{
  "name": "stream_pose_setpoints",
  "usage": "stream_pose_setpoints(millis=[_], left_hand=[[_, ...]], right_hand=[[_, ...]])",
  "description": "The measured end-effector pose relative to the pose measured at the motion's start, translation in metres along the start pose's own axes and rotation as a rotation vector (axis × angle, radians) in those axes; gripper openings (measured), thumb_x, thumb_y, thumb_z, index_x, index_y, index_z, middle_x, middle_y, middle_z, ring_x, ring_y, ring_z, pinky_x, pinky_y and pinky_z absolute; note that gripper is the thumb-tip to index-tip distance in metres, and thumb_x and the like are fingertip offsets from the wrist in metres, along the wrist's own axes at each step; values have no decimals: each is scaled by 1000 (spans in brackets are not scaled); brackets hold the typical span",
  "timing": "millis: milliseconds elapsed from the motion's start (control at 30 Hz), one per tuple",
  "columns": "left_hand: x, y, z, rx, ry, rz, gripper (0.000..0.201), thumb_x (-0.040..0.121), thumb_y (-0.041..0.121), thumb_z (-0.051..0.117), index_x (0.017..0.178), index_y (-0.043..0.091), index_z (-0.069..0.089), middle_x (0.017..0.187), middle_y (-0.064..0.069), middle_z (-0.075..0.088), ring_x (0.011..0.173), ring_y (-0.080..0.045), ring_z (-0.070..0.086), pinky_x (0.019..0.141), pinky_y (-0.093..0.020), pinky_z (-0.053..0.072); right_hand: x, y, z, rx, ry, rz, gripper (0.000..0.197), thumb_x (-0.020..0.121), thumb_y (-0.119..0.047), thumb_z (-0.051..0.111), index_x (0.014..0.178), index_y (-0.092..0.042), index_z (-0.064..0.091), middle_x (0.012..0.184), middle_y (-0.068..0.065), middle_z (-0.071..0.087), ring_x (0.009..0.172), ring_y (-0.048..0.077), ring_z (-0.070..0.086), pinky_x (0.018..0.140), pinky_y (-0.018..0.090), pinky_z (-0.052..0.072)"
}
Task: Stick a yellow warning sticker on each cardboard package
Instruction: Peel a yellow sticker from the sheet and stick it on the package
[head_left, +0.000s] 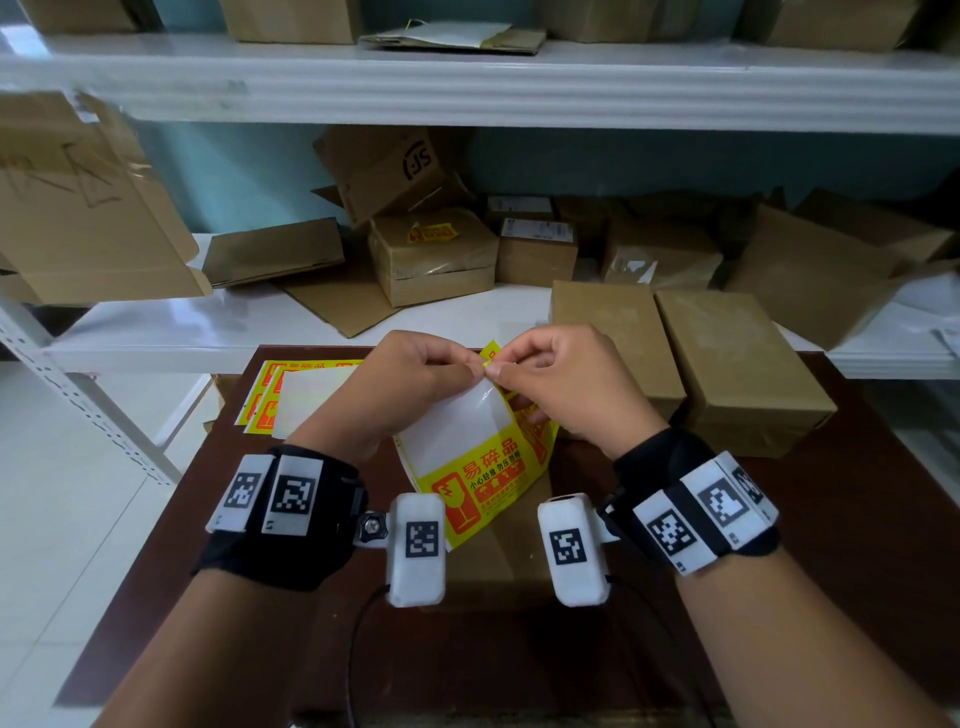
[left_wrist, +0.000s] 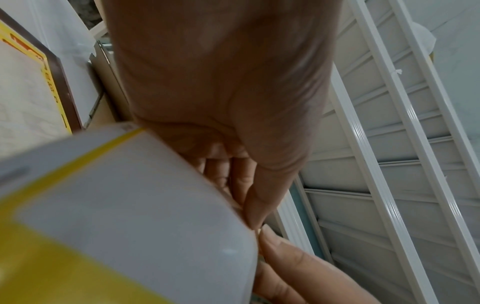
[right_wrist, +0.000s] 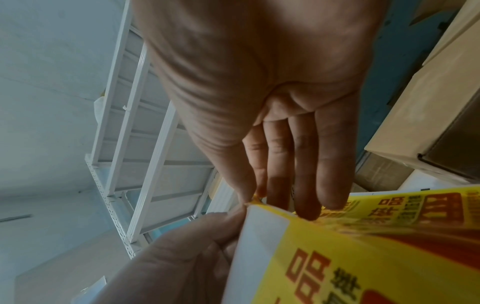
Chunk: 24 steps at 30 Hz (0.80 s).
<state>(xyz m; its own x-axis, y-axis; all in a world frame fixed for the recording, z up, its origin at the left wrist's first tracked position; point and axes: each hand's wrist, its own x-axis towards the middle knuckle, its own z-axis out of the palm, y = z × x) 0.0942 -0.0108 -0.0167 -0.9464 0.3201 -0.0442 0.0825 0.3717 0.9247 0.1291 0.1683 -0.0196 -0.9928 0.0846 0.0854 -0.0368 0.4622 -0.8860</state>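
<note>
You've got the yellow warning sticker (head_left: 475, 467) held up over the brown table (head_left: 810, 545). Your left hand (head_left: 410, 384) and right hand (head_left: 566, 384) both pinch its top corner, fingertips touching. 2 cardboard packages (head_left: 737, 364) sit side by side on the table, just right of your hands, and spare sticker sheets (head_left: 291, 395) lie to the left.

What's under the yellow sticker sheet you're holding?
A flat cardboard package lies on the brown table beneath the sticker sheet. The sheet and hands cover most of it.
</note>
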Motion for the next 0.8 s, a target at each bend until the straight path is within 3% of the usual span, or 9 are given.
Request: stream_pose_setpoints(millis=[200,500,667,800], left_hand=[[-3,2,-1,28,-11,11,11,93,20,68,93,15,78,93,-11,76,74,-8,63,62,-15,48],[-5,5,-3,39,-27,13,12,94,18,66,95,14,77,99,-16,74,77,-12,61,69,-24,47],[-4,5,-3,43,-36,11,12,94,18,65,94,14,77,97,-16,74,77,-13,62,69,-24,47],[-3,3,-5,65,-30,10,12,94,19,66,92,17,77,86,-5,73,74,-8,61,63,-16,47]], right_hand=[[0,0,0,19,-7,19,10,86,-30,78,86,-20,78,80,12,76,75,25,75,57,34,61],[0,-1,-1,73,-33,33,9,89,-25,75,80,-24,76,83,7,77,74,17,74,54,28,55],[1,1,0,83,-29,37,9,89,-23,75,80,-22,75,84,8,77,73,19,74,54,29,55],[1,1,-2,87,-38,41,9,90,-20,73,82,-18,74,84,10,77,71,20,75,56,32,59]])
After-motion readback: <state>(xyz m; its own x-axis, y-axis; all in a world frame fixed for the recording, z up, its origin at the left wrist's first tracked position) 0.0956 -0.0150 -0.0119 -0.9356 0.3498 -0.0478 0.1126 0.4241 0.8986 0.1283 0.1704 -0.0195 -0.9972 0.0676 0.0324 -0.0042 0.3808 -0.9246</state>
